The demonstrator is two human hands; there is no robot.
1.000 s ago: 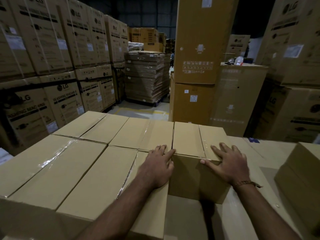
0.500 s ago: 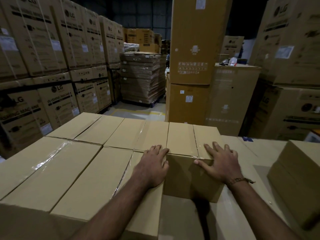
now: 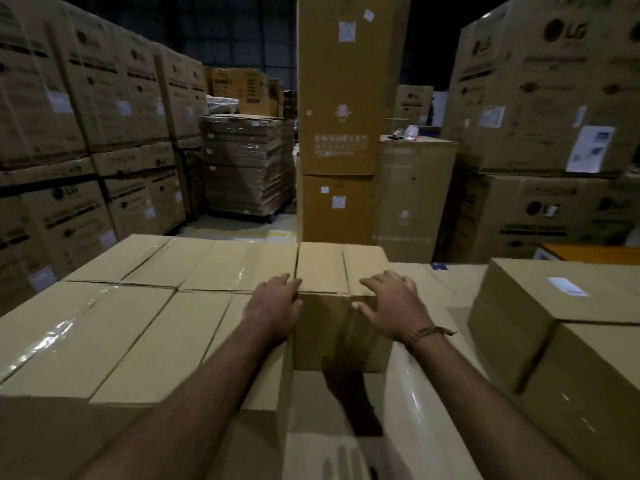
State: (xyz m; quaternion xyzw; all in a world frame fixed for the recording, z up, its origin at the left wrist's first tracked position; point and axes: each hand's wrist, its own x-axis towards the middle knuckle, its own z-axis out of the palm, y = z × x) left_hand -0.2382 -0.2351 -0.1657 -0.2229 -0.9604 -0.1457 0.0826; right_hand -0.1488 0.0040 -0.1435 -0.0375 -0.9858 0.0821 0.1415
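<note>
A plain taped cardboard box [image 3: 341, 336] stands in front of me, pushed up against a row of similar boxes [image 3: 145, 327] on its left. My left hand [image 3: 275, 304] rests flat on the seam where the box meets its left neighbour, fingers straight. My right hand [image 3: 393, 303] lies over the box's near right top edge, fingers spread and the thumb against the front face. Both forearms reach in from the bottom of the view.
Another stack of plain boxes [image 3: 561, 341] stands close on the right. The box sits on a lower layer of wrapped cartons [image 3: 419, 410]. Tall printed appliance cartons [image 3: 86, 133] wall the left and right, a tall carton column [image 3: 341, 116] stands ahead, with a pallet of flat cardboard [image 3: 247, 164].
The view has shifted a little closer and to the right. Both hands stay on the box top; the right hand's fingers have lifted and spread slightly.
</note>
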